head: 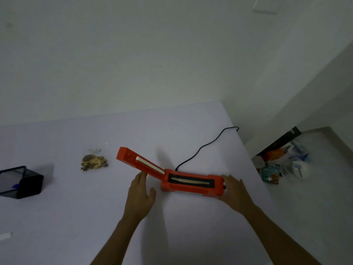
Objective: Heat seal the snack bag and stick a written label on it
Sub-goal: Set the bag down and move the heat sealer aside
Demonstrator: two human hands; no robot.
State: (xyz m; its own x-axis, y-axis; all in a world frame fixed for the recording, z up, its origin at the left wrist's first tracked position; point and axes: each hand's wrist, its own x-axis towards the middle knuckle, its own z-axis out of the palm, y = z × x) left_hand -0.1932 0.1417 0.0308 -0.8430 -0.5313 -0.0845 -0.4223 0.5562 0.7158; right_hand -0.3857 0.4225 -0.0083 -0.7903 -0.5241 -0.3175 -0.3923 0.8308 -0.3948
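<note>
An orange heat sealer (pixel 193 185) lies on the pale table (pixel 76 217) with its lid arm (pixel 141 162) raised to the left and the sealing strip exposed. My left hand (pixel 140 196) is open, its fingertips touching the underside of the raised arm. My right hand (pixel 234 190) rests against the sealer's right end, beside its small knob. A clear snack bag (pixel 94 160) with brown snacks lies flat to the left, apart from both hands. The sealer's black cord (pixel 206 145) runs back to the table's far right edge.
A black mesh box (pixel 20 181) with something blue inside stands at the left edge. A small white strip (pixel 5 236) lies at the near left. Past the table's right edge, a pile of packets and bags (pixel 282 163) sits on the floor. A wall is behind.
</note>
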